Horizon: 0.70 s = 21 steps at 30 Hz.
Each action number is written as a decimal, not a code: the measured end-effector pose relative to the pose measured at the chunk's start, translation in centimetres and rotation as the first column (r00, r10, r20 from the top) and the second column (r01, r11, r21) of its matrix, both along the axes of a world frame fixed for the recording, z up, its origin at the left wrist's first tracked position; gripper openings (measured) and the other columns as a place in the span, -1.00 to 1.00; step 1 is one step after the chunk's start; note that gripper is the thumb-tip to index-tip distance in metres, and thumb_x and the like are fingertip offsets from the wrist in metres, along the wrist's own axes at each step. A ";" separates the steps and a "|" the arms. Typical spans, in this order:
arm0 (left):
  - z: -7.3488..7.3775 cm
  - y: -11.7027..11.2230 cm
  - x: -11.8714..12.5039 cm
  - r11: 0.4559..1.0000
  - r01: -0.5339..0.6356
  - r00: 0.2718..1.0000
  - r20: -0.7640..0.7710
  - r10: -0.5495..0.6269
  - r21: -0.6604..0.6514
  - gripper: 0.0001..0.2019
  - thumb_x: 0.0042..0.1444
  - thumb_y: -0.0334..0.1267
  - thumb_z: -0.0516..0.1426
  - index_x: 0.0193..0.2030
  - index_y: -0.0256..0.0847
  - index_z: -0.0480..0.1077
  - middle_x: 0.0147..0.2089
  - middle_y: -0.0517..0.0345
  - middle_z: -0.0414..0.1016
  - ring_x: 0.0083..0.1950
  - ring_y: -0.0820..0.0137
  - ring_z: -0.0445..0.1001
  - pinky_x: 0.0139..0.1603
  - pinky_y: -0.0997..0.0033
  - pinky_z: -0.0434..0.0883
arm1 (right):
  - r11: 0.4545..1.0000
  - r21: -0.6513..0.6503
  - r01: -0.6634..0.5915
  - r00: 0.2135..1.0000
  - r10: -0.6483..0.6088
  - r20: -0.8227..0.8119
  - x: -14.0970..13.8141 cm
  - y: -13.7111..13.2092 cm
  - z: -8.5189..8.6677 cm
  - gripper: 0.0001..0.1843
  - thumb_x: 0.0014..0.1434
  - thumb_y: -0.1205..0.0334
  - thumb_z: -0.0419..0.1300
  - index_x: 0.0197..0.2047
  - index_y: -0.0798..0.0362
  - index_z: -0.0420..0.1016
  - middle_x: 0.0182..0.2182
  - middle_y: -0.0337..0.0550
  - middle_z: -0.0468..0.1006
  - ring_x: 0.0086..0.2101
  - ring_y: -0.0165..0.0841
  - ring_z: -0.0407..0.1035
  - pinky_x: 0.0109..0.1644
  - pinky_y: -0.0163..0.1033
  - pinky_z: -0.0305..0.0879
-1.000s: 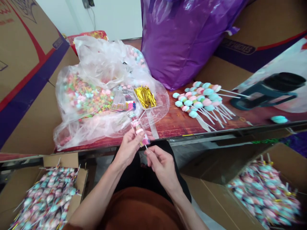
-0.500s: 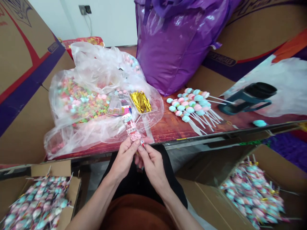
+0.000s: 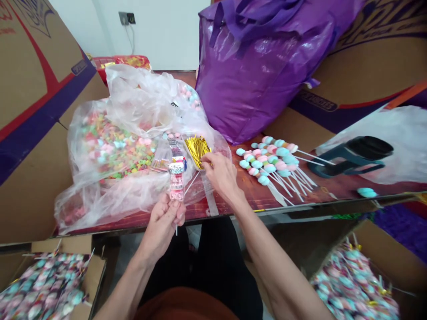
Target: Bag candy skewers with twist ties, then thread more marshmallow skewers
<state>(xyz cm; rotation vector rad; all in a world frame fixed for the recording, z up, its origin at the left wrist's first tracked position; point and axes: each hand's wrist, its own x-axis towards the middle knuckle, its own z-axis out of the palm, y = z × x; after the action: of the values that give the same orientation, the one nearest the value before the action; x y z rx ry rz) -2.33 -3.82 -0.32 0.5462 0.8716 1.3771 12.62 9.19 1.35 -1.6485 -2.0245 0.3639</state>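
My left hand point(image 3: 166, 218) is closed around the lower end of a marshmallow skewer in a printed clear wrapper point(image 3: 176, 180). The skewer stands upright at the table's front edge, and its white stick pokes out below my fingers. My right hand point(image 3: 220, 173) is over a pile of gold twist ties point(image 3: 196, 149), its fingers bent and drawn together at the pile's right side. Whether a tie is between the fingertips is too small to make out. Left of the ties lie printed wrappers point(image 3: 175, 146) and a small bag of thin sticks point(image 3: 161, 163).
Clear plastic bags point(image 3: 133, 98) of colourful candy cover the table's left. Unwrapped marshmallow skewers point(image 3: 276, 162) lie to the right, near a dark tumbler point(image 3: 353, 155) and a loose blue marshmallow point(image 3: 367, 192). Behind stands a purple bag point(image 3: 253, 80). Boxes of wrapped skewers point(image 3: 46, 284) flank my legs.
My right hand has left the wrapped skewer's base and moved up and right to the gold twist ties. My left hand keeps the skewer, now more upright and slightly left.
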 end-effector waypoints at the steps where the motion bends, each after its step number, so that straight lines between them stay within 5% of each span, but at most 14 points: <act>1: -0.1 0.1 0.0 1.000 0.007 1.000 0.025 -0.007 -0.021 -0.72 0.09 -0.15 0.35 -0.31 -0.23 0.36 -0.50 0.31 0.23 -0.52 0.60 0.07 -0.49 0.57 0.13 | 0.999 -0.051 0.019 0.998 -0.015 0.067 -0.4 1.3 -0.2 -0.76 0.26 0.30 0.11 -0.18 0.03 0.63 -0.17 -0.02 0.63 -0.13 -0.15 0.48 -0.08 -0.15 0.30; 5: -0.5 0.6 -0.1 0.995 0.001 0.990 0.141 0.013 -0.103 -0.69 0.01 -0.20 0.40 -0.30 -0.24 0.36 -0.50 0.32 0.24 -0.54 0.65 0.05 -0.52 0.63 0.07 | 0.976 -0.207 0.069 0.975 -0.022 0.219 -1.5 4.0 -0.7 -0.76 0.24 0.25 0.15 -0.13 0.08 0.62 -0.16 0.10 0.64 -0.11 -0.04 0.51 -0.10 -0.10 0.33; 10: -0.7 1.0 -0.1 0.991 -0.037 0.987 0.154 0.056 -0.126 -0.68 -0.05 -0.17 0.43 -0.32 -0.26 0.42 -0.50 0.30 0.29 -0.54 0.66 0.10 -0.51 0.63 0.10 | 0.968 -0.243 0.061 0.979 -0.011 0.205 -1.1 4.1 -0.7 -0.70 0.28 0.31 0.04 -0.06 0.08 0.58 -0.12 0.15 0.63 -0.08 0.01 0.51 -0.10 -0.08 0.34; 15: -0.4 1.2 0.2 0.990 -0.030 0.993 0.106 0.045 -0.136 -0.64 -0.06 -0.13 0.43 -0.39 -0.30 0.38 -0.51 0.30 0.25 -0.54 0.68 0.03 -0.52 0.64 0.04 | 0.978 -0.206 0.032 0.985 0.005 0.175 -0.1 3.9 -0.9 -0.67 0.28 0.37 -0.02 -0.06 0.09 0.54 -0.21 0.12 0.64 -0.14 -0.03 0.50 -0.12 -0.09 0.32; 21: -0.4 1.2 0.7 0.980 -0.162 0.987 -0.014 0.161 -0.112 -0.64 -0.02 -0.14 0.40 -0.21 -0.19 0.35 -0.47 0.30 0.33 -0.51 0.61 0.10 -0.51 0.62 0.06 | 0.991 -0.100 0.085 0.994 -0.078 0.073 0.8 3.5 -1.3 -0.72 0.29 0.38 -0.04 -0.13 0.06 0.49 -0.31 0.02 0.60 -0.25 -0.13 0.44 -0.13 -0.12 0.25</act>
<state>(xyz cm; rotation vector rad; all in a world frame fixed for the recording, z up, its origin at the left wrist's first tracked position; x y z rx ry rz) -1.59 -2.61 -0.74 0.3992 1.0091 1.4637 13.47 12.71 0.08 -1.8236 -2.0111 0.3934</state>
